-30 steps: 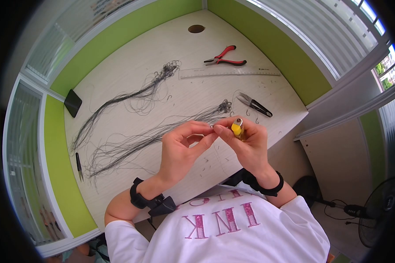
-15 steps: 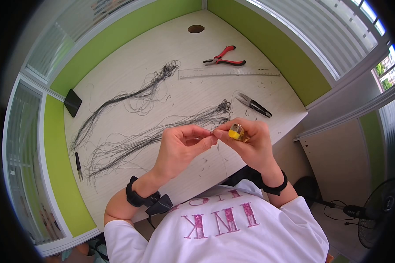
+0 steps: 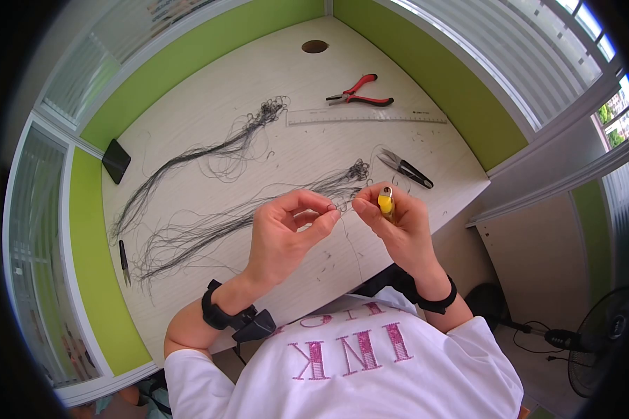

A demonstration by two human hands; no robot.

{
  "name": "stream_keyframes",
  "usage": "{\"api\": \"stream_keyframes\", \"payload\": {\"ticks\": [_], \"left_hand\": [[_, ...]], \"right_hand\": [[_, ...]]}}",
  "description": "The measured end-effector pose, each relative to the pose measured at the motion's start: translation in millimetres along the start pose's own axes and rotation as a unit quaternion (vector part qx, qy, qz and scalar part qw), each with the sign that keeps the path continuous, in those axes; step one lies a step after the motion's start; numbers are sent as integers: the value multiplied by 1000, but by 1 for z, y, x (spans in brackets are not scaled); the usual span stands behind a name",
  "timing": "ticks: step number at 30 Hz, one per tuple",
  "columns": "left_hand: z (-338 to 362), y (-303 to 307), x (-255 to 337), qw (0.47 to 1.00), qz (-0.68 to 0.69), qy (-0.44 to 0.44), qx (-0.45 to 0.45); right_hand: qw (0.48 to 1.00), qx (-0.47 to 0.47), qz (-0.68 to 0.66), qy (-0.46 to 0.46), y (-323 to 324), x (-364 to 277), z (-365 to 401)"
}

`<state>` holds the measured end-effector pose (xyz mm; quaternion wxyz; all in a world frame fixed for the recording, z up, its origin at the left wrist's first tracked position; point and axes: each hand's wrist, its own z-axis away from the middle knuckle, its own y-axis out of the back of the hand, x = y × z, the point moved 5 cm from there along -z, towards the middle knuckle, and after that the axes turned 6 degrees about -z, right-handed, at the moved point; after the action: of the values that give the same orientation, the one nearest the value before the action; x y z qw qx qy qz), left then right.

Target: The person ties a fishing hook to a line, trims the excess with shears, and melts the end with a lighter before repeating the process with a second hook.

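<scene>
My left hand point(image 3: 286, 230) is closed, with thumb and forefinger pinching a small fish hook point(image 3: 333, 207). A thin line hangs below the pinch. A yellow lighter point(image 3: 386, 203) with a metal top is in my right hand point(image 3: 403, 230), its fingers wrapped round it. The right thumb and forefinger are near the hook, a small gap from the left fingertips. Beyond the hands lies a bundle of dark lines point(image 3: 217, 225) with hooks clustered at its right end. A second hooked bundle point(image 3: 182, 160) rests farther back.
Red-handled pliers point(image 3: 362, 99) lie behind a clear ruler point(image 3: 367, 117). Black thread snips point(image 3: 405, 168) are at the right, another small pair of snips point(image 3: 124, 263) at the left. A dark phone-like object point(image 3: 116, 162) leans by the green partition point(image 3: 94, 258). A fan point(image 3: 604, 342) stands right.
My hands have come apart at the fingertips; the right moved slightly right. The lighter has turned more upright in the right hand, and the hook now shows in the left pinch.
</scene>
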<state>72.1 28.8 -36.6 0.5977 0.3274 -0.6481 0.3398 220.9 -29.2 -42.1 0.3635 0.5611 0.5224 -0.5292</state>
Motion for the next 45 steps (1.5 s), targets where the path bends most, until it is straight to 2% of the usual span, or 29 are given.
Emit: {"api": "stream_keyframes", "payload": {"ticks": [3,5,12,14,15,17,21,23,24,26,35,42,45], "left_hand": [[0,-1,5,999,-36,-28,1],[0,-1,6,998,-47,-48,7],[2,-2,15,996,-41,-79,-6],[2,-2,16,995,-43,-85,-7],[2,-2,17,995,-44,-85,-6],[2,-2,18,996,-46,-72,-5],[3,-1,18,997,-54,-62,-8],[3,-1,18,996,-65,-69,-7],[3,-1,17,995,-66,-68,-8],[3,-2,15,998,-30,-53,-14],[1,-1,8,999,37,27,-19],[1,-1,10,999,36,27,-23],[2,-2,9,999,34,26,-24]], "right_hand": [[999,11,-29,-42,0,-2,4],[978,-35,-165,-119,-3,7,8],[972,-61,-186,-131,-9,9,12],[961,-38,-244,-123,-7,10,14],[961,-40,-244,-124,-8,11,14],[986,-36,-154,-52,-6,7,13],[987,10,-155,-40,-9,5,9],[972,-25,-186,-143,-7,22,12],[972,-24,-187,-143,-10,21,11],[965,44,-187,-181,-16,24,11],[953,24,-236,-187,-25,28,7],[959,20,-213,-185,-27,28,7],[956,56,-209,-196,-24,29,6]]}}
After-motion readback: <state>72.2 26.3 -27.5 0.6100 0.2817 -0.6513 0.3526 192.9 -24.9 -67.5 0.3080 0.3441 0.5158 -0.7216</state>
